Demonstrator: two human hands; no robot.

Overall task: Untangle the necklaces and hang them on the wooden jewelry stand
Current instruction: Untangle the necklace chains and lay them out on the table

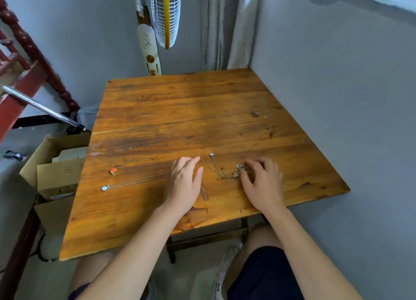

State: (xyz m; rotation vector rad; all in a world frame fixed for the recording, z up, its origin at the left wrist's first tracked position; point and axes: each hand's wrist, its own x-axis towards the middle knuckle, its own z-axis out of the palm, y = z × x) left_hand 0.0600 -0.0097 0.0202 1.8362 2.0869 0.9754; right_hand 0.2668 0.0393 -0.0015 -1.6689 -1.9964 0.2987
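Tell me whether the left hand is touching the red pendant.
Apart. The head view shows bare table between the left hand and the red pendant off to its left.

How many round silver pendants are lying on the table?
2. One round silver pendant lies near the left edge of the table, ending a straight chain; the other lies beyond the tangle, right of the left hand. The right hand, on the tangle, may hide more.

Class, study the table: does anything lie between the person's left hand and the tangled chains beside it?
Nothing visible does. Only bare table separates the left hand from the tangled chains; the right hand curls its fingers onto them. The wooden stand is out of view.
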